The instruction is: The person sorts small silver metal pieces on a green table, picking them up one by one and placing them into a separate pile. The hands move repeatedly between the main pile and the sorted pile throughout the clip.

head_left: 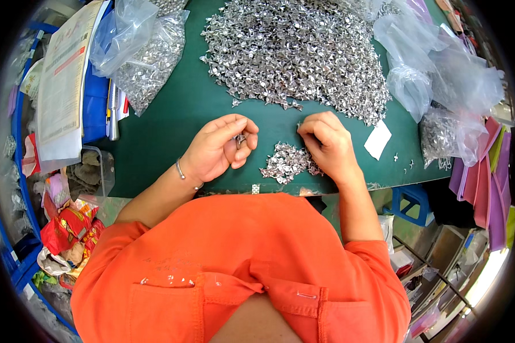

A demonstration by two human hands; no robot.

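Observation:
My left hand (222,146) is turned partly palm up, its fingers curled around some small silvery metal pieces (240,139). A metal bracelet (181,170) circles that wrist. To its right, my right hand (329,143) is closed in a pinch, with a tiny grey bit showing at the fingertips, seemingly a metal piece. Beside and below the right fingers lies a small heap of metal pieces (287,163), close to the table's near edge. A far larger pile of similar shiny bent pieces (297,51) spreads over the green table (166,128) beyond both hands.
Clear plastic bags of metal parts lie at the far left (151,68) and right (440,134). A white paper slip (377,140) rests right of my right hand. Papers (63,86) cover a blue bin (95,108) at left. A blue stool (409,204) stands below the table's right side.

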